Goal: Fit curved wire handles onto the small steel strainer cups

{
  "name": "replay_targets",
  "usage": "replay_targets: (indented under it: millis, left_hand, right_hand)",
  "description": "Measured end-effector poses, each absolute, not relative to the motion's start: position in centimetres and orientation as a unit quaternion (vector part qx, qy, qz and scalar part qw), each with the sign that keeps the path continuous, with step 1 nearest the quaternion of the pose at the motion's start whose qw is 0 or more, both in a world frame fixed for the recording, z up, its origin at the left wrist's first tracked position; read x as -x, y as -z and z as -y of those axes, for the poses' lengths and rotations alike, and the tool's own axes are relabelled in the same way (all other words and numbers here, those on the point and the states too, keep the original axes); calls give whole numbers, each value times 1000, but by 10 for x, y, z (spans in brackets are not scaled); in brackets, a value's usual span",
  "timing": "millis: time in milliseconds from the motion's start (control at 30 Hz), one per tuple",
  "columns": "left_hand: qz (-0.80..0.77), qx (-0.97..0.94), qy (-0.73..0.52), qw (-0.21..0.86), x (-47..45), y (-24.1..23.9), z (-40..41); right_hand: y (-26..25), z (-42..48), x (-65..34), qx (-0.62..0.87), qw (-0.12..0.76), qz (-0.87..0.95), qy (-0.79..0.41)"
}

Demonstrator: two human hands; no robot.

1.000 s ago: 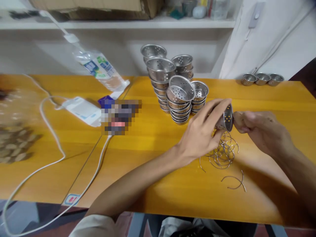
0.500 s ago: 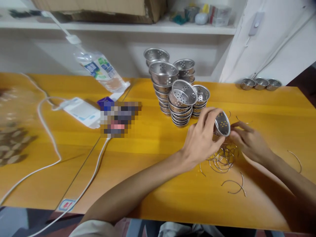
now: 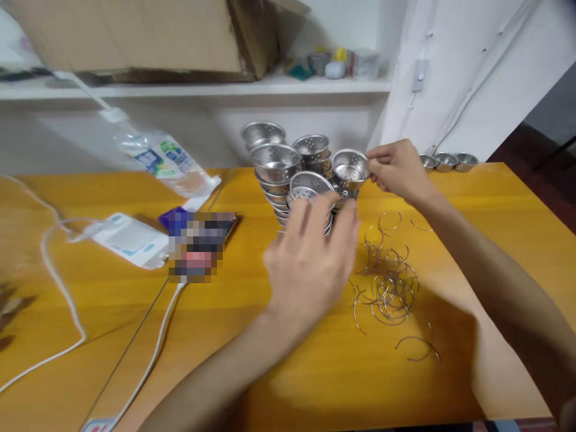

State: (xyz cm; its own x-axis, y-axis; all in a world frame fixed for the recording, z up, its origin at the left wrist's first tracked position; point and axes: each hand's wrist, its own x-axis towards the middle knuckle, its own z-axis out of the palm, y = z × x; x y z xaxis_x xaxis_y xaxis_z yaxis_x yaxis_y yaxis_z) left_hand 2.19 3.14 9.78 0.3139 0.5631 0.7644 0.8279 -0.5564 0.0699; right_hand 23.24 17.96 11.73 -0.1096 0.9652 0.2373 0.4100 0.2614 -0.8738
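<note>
Head view: right hand [image 3: 398, 171] pinches the rim of a perforated steel cup [image 3: 350, 168] at the top of the stacks [image 3: 274, 174], at 1 o'clock from the left hand [image 3: 310, 264]. That hand hovers blurred, fingers loosely spread, gripping nothing seen. I judge the cup is being stacked; nesting it calls for a level, centred drop. Thin curved wires [image 3: 389, 288] lie tangled at 3 o'clock on the glossy yellow table [image 3: 495, 240].

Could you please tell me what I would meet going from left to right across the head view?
White cable → white packet → left hand → perforated metal cup → right hand, pinching that cup → three small cups by the wall.
</note>
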Motion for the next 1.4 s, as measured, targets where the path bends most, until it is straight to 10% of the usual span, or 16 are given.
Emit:
replay_targets:
  millis: [367,733,933,1167,1400]
  left_hand:
    - [488,783,356,145,13,-104,-64]
    - [440,783,397,188,-14,-113,-31]
    - [400,884,232,60,-49,-73,-31]
    - [406,854,308,-104,-60,-46,-39]
    - [322,818,455,-139,-48,-50,-53]
  right_hand:
    - [-92,-209,-273,624,377,665,-161]
    - [-22,-242,-389,690,17,719,77]
    - [-13,-207,-391,634,53,771,20]
    - [-55,-97,-303,446,344,819,-111]
    - [-78,-51,-285,302,287,908,-46]
